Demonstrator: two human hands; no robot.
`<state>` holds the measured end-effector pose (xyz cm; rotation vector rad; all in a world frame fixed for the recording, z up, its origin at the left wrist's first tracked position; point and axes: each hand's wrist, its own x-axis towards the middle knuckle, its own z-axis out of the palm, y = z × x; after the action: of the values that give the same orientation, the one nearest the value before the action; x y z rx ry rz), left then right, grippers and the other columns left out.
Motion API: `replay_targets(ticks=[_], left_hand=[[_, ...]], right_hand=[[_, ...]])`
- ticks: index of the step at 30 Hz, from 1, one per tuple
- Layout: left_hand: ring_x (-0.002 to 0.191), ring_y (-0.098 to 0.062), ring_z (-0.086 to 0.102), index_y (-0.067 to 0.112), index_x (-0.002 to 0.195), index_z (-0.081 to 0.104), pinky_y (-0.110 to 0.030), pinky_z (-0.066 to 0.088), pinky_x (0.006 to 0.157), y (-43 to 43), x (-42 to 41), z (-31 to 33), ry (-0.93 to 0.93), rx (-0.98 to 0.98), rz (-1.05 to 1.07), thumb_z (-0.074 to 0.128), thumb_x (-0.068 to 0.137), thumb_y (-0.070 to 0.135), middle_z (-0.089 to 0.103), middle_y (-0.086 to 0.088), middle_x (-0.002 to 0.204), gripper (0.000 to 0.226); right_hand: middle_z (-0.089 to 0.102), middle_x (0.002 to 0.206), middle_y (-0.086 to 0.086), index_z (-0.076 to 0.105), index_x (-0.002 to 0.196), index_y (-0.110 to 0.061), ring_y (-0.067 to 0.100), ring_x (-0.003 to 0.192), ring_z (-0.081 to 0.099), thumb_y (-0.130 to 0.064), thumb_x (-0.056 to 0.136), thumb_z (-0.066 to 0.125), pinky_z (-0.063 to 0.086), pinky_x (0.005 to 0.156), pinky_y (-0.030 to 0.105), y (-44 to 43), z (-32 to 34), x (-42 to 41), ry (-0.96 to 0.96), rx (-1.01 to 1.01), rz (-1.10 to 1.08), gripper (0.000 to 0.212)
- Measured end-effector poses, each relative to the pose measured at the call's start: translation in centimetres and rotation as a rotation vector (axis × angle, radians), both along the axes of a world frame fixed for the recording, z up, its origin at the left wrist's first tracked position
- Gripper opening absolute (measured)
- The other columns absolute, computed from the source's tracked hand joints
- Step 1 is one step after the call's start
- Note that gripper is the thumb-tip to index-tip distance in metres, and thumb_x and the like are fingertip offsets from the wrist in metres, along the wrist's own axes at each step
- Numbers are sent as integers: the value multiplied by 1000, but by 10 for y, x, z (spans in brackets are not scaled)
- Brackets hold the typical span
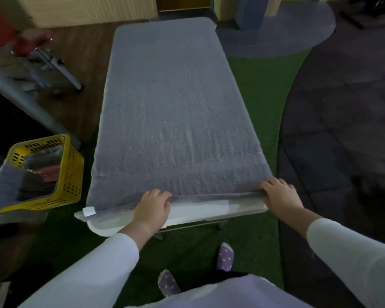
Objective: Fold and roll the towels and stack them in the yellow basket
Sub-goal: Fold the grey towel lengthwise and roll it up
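Observation:
A large grey towel (173, 112) lies spread flat over a white table (198, 213), covering nearly all of it. My left hand (152, 207) grips the towel's near edge left of the middle, fingers curled over the hem. My right hand (280, 194) grips the same edge at the near right corner. A white label (89, 211) shows at the towel's near left corner. The yellow basket (69, 174) stands on the floor left of the table, with grey, dark and pinkish towels inside and one grey towel hanging over its near rim.
Green carpet (260, 90) surrounds the table, with dark floor tiles to the right. A red stool on a metal base (45, 56) and a grey slanted bar stand at the left. My feet in purple dotted socks (225, 256) are below the table's near end.

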<state>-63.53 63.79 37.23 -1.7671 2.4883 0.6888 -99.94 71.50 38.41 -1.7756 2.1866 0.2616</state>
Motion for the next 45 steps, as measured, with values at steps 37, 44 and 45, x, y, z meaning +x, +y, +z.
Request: replay_targets(ticks=[37,44,45], left_hand=[[125,-17,42,29,136,53,-33,40,103,5,-4,2,-18,34,119,51,98,21,51,3,134,39],[130,-15,38,29,143,45,-30,38,107,9,6,3,7,31,72,50,98,15,46,5,139,48],[132,-15,37,28,145,43,-30,37,109,9,9,3,7,35,61,49,98,14,44,6,141,49]], right_hand=[[58,114,6,50,116,-34,27,101,56,-28,97,49,46,82,39,-44,5,-70,-58,169,-208,20],[52,125,-1,55,122,-30,23,118,47,-25,97,50,41,101,43,-48,25,20,-72,-23,93,27],[51,126,-2,55,123,-31,22,119,46,-25,98,49,40,103,42,-47,27,40,-126,-12,174,26]])
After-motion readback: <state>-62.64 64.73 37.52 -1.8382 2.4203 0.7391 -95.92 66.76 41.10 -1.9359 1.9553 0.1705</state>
